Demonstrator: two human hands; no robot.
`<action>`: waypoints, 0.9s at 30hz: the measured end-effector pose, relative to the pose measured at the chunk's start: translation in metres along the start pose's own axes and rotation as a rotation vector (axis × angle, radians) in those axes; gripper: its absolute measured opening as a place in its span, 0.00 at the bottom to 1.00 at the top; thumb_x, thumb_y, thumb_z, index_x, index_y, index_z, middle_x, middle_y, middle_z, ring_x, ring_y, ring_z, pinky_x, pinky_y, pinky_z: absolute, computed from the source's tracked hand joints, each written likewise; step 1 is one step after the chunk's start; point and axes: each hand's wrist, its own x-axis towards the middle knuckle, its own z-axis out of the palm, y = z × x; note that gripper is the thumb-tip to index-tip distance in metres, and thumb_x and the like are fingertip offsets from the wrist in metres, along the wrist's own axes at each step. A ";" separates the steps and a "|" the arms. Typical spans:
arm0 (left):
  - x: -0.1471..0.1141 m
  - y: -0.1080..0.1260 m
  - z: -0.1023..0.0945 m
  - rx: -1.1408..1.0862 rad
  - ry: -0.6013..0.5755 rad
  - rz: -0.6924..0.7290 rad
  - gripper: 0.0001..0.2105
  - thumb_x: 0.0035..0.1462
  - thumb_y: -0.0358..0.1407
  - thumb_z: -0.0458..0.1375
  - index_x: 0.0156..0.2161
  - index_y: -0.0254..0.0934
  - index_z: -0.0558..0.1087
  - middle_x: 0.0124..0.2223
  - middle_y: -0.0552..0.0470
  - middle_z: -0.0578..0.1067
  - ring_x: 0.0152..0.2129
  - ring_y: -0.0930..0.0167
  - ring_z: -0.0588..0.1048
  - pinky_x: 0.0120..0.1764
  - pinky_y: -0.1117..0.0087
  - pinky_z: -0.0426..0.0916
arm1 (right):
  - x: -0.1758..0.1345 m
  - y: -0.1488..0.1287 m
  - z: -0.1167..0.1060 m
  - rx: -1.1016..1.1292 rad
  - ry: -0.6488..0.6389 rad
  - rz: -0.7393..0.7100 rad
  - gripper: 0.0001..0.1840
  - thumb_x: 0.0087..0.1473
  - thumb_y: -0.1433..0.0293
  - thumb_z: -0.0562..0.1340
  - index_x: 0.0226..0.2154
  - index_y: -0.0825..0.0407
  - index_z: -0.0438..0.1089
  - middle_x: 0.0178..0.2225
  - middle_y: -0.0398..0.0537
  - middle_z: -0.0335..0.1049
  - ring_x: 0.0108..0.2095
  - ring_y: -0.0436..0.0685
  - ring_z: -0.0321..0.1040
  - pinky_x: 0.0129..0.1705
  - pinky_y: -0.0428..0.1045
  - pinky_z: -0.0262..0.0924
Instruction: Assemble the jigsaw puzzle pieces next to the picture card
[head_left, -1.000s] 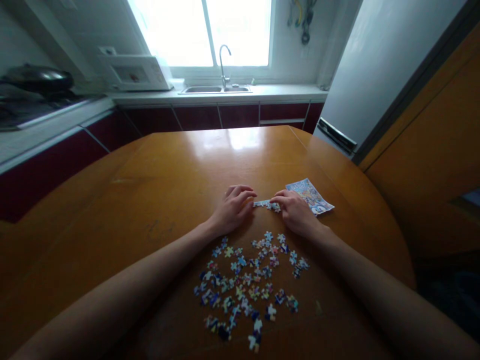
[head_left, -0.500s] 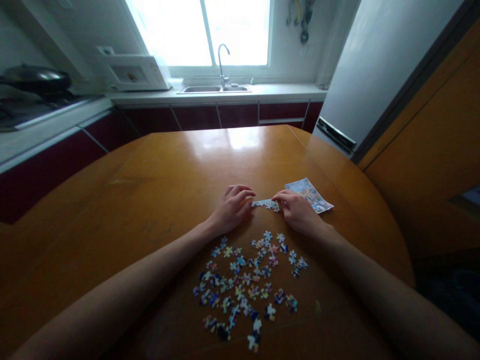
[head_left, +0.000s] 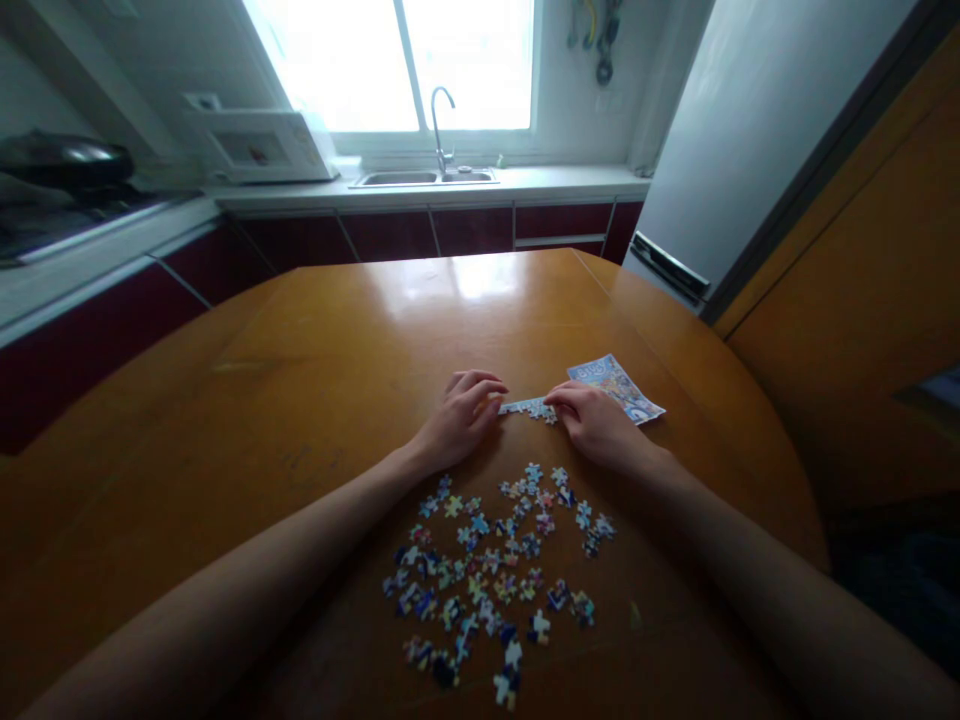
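Moved: right hand (head_left: 598, 422), slightly rightward along puzzle strip (head_left: 528, 405).
Grip: left hand (head_left: 457, 416), right hand curled at strip's ends; pinch unclear.
Strip: on worktop (head_left: 330, 350) between hands; best steady one end, press joints flat.

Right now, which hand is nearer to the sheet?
Right. The right hand is just in front of the sheet, partly overlapping it in view; the left hand is farther, by the left end of the puzzle strip.
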 end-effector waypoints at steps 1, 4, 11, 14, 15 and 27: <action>0.000 0.000 0.000 0.000 -0.002 0.000 0.10 0.68 0.36 0.52 0.48 0.40 0.74 0.51 0.47 0.73 0.51 0.63 0.68 0.56 0.54 0.65 | 0.000 0.000 0.000 -0.002 -0.001 0.001 0.14 0.60 0.78 0.57 0.40 0.51 0.77 0.44 0.52 0.77 0.45 0.57 0.73 0.51 0.53 0.64; 0.000 -0.001 0.001 -0.003 -0.005 -0.002 0.10 0.69 0.36 0.52 0.48 0.40 0.74 0.50 0.47 0.73 0.51 0.63 0.68 0.56 0.54 0.65 | 0.000 0.000 -0.001 0.007 -0.004 -0.006 0.13 0.60 0.78 0.57 0.40 0.52 0.77 0.44 0.52 0.77 0.44 0.57 0.73 0.51 0.52 0.64; -0.001 -0.002 0.001 -0.019 -0.004 -0.008 0.10 0.68 0.37 0.51 0.48 0.40 0.74 0.50 0.47 0.73 0.51 0.63 0.68 0.56 0.54 0.65 | -0.002 -0.001 -0.003 0.032 0.010 -0.038 0.13 0.57 0.80 0.59 0.40 0.53 0.77 0.43 0.53 0.75 0.44 0.56 0.71 0.50 0.52 0.63; 0.000 -0.002 0.001 -0.020 -0.003 -0.006 0.10 0.68 0.37 0.51 0.48 0.40 0.73 0.51 0.47 0.73 0.51 0.63 0.68 0.56 0.54 0.65 | -0.005 -0.006 -0.014 -0.005 -0.003 -0.029 0.10 0.55 0.79 0.62 0.36 0.53 0.78 0.40 0.52 0.75 0.41 0.56 0.70 0.47 0.51 0.63; 0.000 -0.002 0.001 -0.021 -0.003 -0.006 0.10 0.68 0.36 0.51 0.48 0.40 0.73 0.50 0.47 0.73 0.51 0.63 0.68 0.56 0.54 0.65 | -0.006 -0.009 -0.019 -0.015 -0.034 -0.030 0.09 0.54 0.79 0.62 0.35 0.53 0.78 0.38 0.51 0.75 0.38 0.55 0.70 0.45 0.50 0.63; 0.001 0.000 -0.002 -0.036 -0.006 0.004 0.09 0.68 0.36 0.52 0.46 0.40 0.74 0.48 0.47 0.74 0.48 0.65 0.69 0.54 0.56 0.66 | -0.036 -0.034 -0.049 -0.086 -0.668 -0.101 0.10 0.42 0.81 0.61 0.25 0.51 0.73 0.25 0.42 0.72 0.24 0.49 0.62 0.26 0.45 0.50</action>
